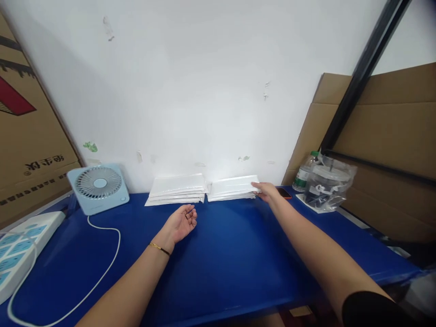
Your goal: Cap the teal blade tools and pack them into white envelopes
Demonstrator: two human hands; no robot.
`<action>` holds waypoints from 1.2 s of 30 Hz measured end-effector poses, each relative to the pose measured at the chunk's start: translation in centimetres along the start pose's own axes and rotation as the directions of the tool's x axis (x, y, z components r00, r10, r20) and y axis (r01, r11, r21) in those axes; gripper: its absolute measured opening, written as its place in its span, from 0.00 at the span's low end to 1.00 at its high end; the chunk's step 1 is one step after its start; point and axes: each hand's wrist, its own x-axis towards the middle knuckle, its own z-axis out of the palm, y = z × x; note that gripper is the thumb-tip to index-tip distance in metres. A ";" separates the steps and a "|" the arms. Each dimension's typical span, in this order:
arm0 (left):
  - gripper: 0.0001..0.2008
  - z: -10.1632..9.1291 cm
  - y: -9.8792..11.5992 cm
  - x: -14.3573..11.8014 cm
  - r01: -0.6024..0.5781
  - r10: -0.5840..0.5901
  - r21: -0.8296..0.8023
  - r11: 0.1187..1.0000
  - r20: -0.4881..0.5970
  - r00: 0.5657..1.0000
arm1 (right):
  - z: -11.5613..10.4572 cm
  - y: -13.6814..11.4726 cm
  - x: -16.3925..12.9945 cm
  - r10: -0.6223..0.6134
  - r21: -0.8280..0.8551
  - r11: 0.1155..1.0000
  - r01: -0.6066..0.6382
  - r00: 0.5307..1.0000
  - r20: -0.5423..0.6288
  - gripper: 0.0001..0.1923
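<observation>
Two stacks of flat white packets lie against the wall on a blue table (221, 254). My right hand (267, 191) reaches to the right stack (231, 187) and its fingers touch that stack's right end; whether it grips a packet I cannot tell. My left hand (180, 223) rests palm up on the table, fingers loosely curled, holding nothing, just in front of the left stack (177, 188). A thin bracelet circles the left wrist.
A light blue desk fan (98, 187) stands at the left with a white cable (102, 268) running to a power strip (20, 247). At the right are a phone (284, 192), a bottle (303, 175) and a clear bag of parts (329, 184). Cardboard flanks both sides.
</observation>
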 end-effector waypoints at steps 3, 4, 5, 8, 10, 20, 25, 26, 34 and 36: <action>0.03 -1.1 0.1 1.1 -0.037 0.037 0.003 0.999 -0.054 0.998 | 1.7 0.4 1.3 -0.019 -0.208 0.978 0.009 0.999 -0.045 0.13; 0.02 -1.4 0.2 1.3 -0.052 0.052 0.000 0.999 -0.068 0.996 | 2.4 0.4 1.4 -0.052 -0.267 0.963 0.036 0.997 -0.054 0.14; 0.02 -1.5 0.2 1.4 -0.067 0.067 -0.002 0.998 -0.080 0.995 | 3.3 0.4 1.4 -0.105 -0.345 0.935 0.085 0.994 -0.041 0.15; 0.01 -1.5 0.2 1.4 -0.100 0.098 -0.010 0.995 -0.103 0.990 | 7.4 0.6 0.9 -0.262 -0.610 0.733 0.301 0.952 0.156 0.14; 0.03 -1.4 0.3 1.3 -0.114 0.112 -0.015 0.993 -0.106 0.988 | 11.3 1.0 0.4 -0.227 -0.608 0.724 0.325 0.945 0.235 0.11; 0.09 -2.4 1.3 0.9 -0.224 0.221 -0.163 0.961 -0.037 0.975 | 20.2 1.4 -2.4 -0.111 -0.360 0.901 0.243 0.930 0.350 0.07; 0.09 -1.8 1.2 0.3 -0.338 0.345 -0.191 0.922 0.002 0.939 | 15.7 1.3 -5.8 -0.038 -0.177 0.976 0.124 0.904 0.425 0.05; 0.10 -1.8 1.2 0.2 -0.375 0.379 -0.173 0.911 -0.014 0.925 | 14.3 1.5 -6.5 -0.012 -0.157 0.983 0.090 0.899 0.438 0.06; 0.48 -3.2 2.0 -0.8 -0.467 0.670 0.765 0.444 0.063 0.740 | 4.7 4.6 -9.3 0.147 -0.118 0.987 -0.107 0.890 0.431 0.25; 0.52 -2.9 1.6 -1.0 -0.484 0.608 0.867 0.123 0.319 0.727 | 3.9 5.1 -9.2 0.149 -0.213 0.975 -0.058 0.884 0.444 0.28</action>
